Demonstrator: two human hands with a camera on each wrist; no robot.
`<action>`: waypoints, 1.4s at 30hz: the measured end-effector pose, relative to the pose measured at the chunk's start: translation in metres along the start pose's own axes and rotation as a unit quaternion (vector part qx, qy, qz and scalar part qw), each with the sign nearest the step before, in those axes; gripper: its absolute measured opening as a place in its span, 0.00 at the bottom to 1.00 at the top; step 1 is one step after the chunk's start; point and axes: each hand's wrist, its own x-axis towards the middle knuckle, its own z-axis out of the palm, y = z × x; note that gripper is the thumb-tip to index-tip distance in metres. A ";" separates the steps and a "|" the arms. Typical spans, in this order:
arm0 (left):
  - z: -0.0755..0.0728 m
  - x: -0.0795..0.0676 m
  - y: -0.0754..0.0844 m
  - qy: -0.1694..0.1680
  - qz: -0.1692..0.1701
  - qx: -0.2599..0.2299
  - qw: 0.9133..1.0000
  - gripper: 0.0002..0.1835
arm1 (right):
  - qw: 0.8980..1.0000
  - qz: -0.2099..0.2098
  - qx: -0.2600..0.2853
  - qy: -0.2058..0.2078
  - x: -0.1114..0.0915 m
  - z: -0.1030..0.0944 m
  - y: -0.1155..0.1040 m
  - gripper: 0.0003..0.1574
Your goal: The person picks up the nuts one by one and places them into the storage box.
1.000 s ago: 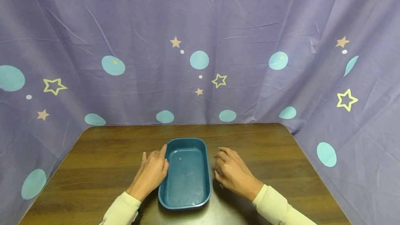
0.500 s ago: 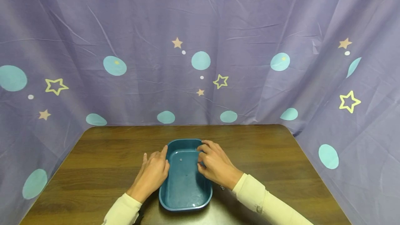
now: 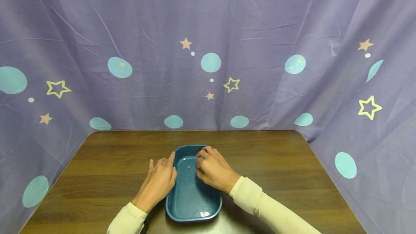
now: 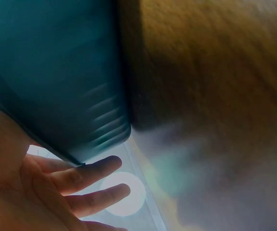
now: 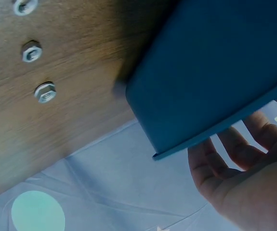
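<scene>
A blue-green rectangular tray (image 3: 193,201) stands on the wooden table, with a small metal nut (image 3: 189,167) lying on its floor toward the back. My left hand (image 3: 159,180) rests against the tray's left rim, its index finger stretched along the edge; the left wrist view shows other fingers extended beyond the wall. Over the right half of the tray is my right hand (image 3: 214,169), fingers bent downward. The tray wall hides its fingertips in the right wrist view, so I cannot tell whether they hold anything. Hex nuts (image 5: 45,92) lie on the table outside the tray.
The brown wooden table (image 3: 113,165) has rounded far corners. Purple curtains (image 3: 146,93) with stars and turquoise dots hang behind it and along both sides.
My right hand has moved left from the table beside the tray, across the right rim, to above the tray's inside. My left hand stays at the left rim.
</scene>
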 end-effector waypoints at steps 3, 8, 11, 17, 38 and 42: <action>0.000 -0.001 0.001 0.000 0.001 0.001 1.000 0.30 | 1.000 0.001 -0.005 -0.020 0.004 0.004 -0.003 0.03; -0.001 -0.001 0.001 0.000 0.004 0.003 1.000 0.30 | 0.998 -0.010 -0.030 -0.048 0.011 0.012 -0.007 0.04; -0.001 -0.001 0.002 0.002 0.005 0.004 1.000 0.30 | 0.997 -0.018 -0.048 -0.063 0.016 0.018 -0.010 0.05; -0.001 0.000 0.004 -0.006 0.005 0.003 1.000 0.30 | 0.993 -0.022 -0.063 -0.096 0.020 0.025 -0.016 0.08; -0.002 0.000 0.002 -0.013 -0.002 0.006 1.000 0.30 | 0.990 -0.016 -0.060 -0.124 0.019 0.024 -0.021 0.08; -0.002 0.000 0.002 -0.015 -0.004 0.006 1.000 0.31 | 0.994 -0.002 -0.027 -0.107 0.014 0.012 -0.017 0.07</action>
